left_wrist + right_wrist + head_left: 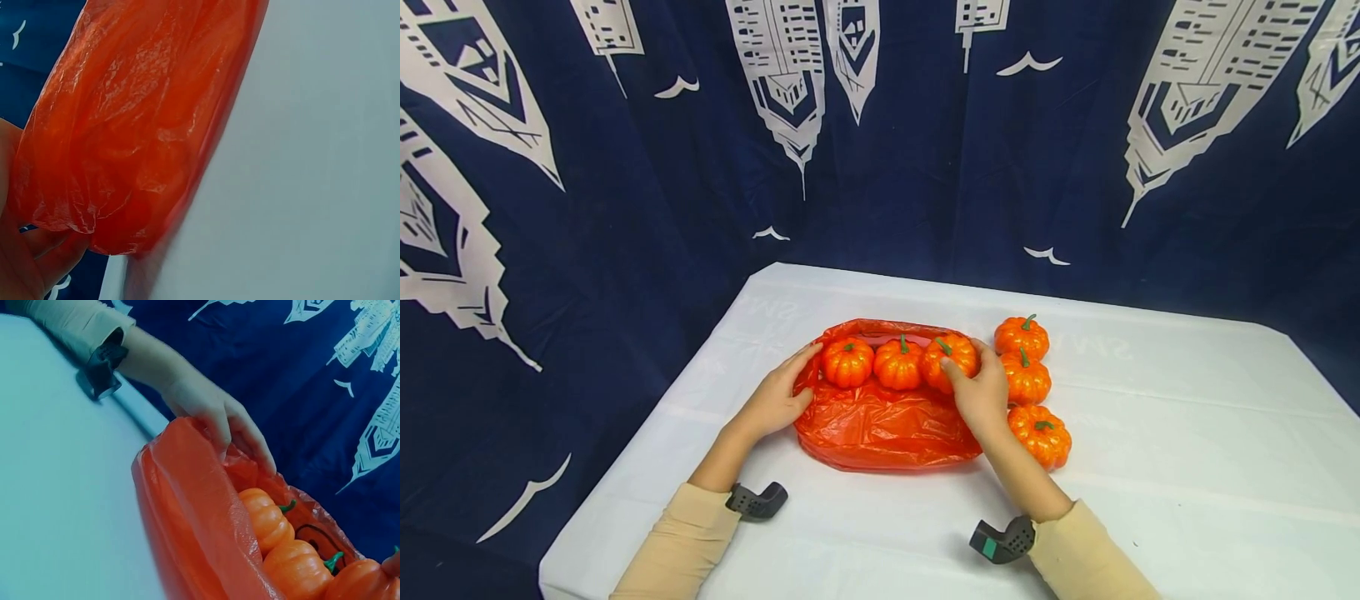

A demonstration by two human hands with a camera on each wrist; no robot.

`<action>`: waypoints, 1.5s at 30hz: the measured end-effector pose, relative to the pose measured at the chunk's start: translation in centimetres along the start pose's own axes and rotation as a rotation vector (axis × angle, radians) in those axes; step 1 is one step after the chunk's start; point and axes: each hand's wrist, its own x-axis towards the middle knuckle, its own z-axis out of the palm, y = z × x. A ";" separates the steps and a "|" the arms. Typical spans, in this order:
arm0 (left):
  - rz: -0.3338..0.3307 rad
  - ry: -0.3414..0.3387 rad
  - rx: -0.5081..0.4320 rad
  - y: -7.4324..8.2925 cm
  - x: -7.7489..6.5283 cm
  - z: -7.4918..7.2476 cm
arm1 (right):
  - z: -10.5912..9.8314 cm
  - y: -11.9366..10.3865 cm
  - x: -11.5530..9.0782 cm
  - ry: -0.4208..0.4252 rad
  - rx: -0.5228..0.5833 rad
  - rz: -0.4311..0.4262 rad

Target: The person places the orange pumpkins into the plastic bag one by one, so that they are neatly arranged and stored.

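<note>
A red plastic bag [880, 425] lies with its mouth spread, and two small orange pumpkins, a left one [847, 363] and a middle one [898, 364], sit side by side in it. My left hand [781, 396] grips the bag's left end, its fingers and thumb at the rim; the right wrist view shows this hand [209, 412] over the edge. At the right end of the mouth, my right hand [985, 392] holds a third pumpkin [950, 364] with the thumb on its front. That pumpkin [362, 584] is partly cut off in the right wrist view.
Three more pumpkins stand in a column right of the bag: a back one [1022, 337], a middle one [1027, 377] and a front one [1040, 437] beside my right forearm. A white-covered table [1187, 450] lies beneath, with a dark blue patterned curtain [910, 192] behind.
</note>
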 end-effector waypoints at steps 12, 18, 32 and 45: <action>-0.006 -0.001 -0.001 0.2 -0.2 -0.1 | 0.5 1.0 -0.3 -0.050 -0.145 -0.013; -0.008 -0.003 -0.007 0.4 -0.2 -0.1 | 0.9 1.5 -0.2 -0.110 -0.150 0.003; -0.007 0.004 -0.014 0.5 -0.1 -0.2 | 1.4 2.0 0.0 -0.133 -0.167 0.016; -0.012 0.003 -0.018 0.5 -0.1 -0.2 | 1.8 2.3 -0.2 -0.065 -0.136 0.000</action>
